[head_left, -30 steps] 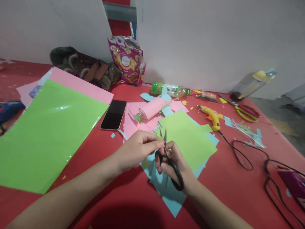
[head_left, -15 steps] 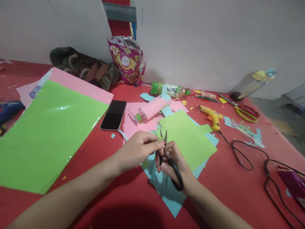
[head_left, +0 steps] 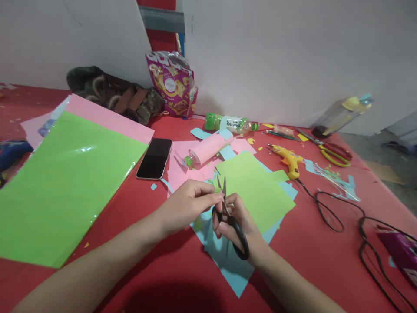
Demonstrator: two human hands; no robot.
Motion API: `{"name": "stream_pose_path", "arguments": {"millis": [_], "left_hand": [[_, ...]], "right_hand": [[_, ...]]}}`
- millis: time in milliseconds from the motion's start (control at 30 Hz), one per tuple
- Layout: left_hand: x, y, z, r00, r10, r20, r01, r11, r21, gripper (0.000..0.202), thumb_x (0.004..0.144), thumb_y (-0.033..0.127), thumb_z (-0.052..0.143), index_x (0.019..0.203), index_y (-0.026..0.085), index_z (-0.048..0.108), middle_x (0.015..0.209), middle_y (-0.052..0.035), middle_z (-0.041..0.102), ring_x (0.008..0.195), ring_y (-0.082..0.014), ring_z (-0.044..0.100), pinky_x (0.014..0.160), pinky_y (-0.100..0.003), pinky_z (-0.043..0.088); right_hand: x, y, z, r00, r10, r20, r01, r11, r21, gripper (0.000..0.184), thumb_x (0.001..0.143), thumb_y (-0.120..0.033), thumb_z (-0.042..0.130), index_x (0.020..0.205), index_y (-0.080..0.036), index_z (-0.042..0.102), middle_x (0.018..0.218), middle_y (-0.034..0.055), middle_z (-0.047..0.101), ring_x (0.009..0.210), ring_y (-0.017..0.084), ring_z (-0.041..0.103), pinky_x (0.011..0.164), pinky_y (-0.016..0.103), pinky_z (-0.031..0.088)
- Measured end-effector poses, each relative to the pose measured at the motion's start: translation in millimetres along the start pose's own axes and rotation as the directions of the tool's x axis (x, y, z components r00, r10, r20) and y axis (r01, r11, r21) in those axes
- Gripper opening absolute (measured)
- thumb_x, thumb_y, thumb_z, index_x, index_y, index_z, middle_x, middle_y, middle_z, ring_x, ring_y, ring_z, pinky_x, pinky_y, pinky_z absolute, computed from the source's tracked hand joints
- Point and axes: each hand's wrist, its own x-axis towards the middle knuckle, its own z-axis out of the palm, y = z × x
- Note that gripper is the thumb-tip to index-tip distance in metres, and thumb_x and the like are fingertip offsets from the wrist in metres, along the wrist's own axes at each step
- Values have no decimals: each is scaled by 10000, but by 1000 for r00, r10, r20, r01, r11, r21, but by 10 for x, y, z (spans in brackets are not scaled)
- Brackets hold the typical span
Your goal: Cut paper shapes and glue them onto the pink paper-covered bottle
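Note:
My left hand (head_left: 187,204) pinches a tiny scrap of green paper (head_left: 217,190) between thumb and fingertips. My right hand (head_left: 239,221) grips black-handled scissors (head_left: 232,221), whose blades point up and away and meet the scrap. Both hands hover over a light blue sheet (head_left: 228,256) and a green sheet (head_left: 257,187) lying on the red table (head_left: 302,248).
A big green sheet (head_left: 61,182) over a pink sheet lies at left, a black phone (head_left: 154,158) beside it. Behind are a pink-wrapped bottle (head_left: 206,148), a green-capped bottle (head_left: 228,123), a snack bag (head_left: 171,84), a yellow glue gun (head_left: 288,158) with black cord (head_left: 339,217), and red-yellow scissors (head_left: 332,152).
Almost nothing differs: both hands keep their grip in the same place while the view drifts slightly.

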Motion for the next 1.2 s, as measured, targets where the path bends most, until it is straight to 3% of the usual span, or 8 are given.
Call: {"name": "stream_pose_path", "arguments": {"millis": [267,833,1200], "left_hand": [[1,-22,-21,997,-44,-59,50,994,102,277,761,278,438,534,128,493,448,60,289,457,-63,258,447,-200,219],[-11,-37,-70,996,-70,-53,78,981,178,280,763,311,435,579,128,538,481,49,316,469,-68,301,443,-195,247],[-22,-28,-95,990,-122,-69,131,978,165,270,749,323,443,585,137,552,466,58,272,382,-55,293,334,-176,263]], "right_hand": [[10,-10,3,1000,16,-16,-16,999,-32,309,731,-406,555,817,-223,321,613,-54,428,509,85,388,482,225,306],[6,5,12,998,15,-62,-19,998,-52,332,704,-424,575,817,-226,333,668,-46,424,503,73,382,468,221,303],[1,-18,23,997,36,-72,-41,996,-76,347,691,-437,580,791,-223,325,581,-71,407,448,64,361,434,212,272]]}}
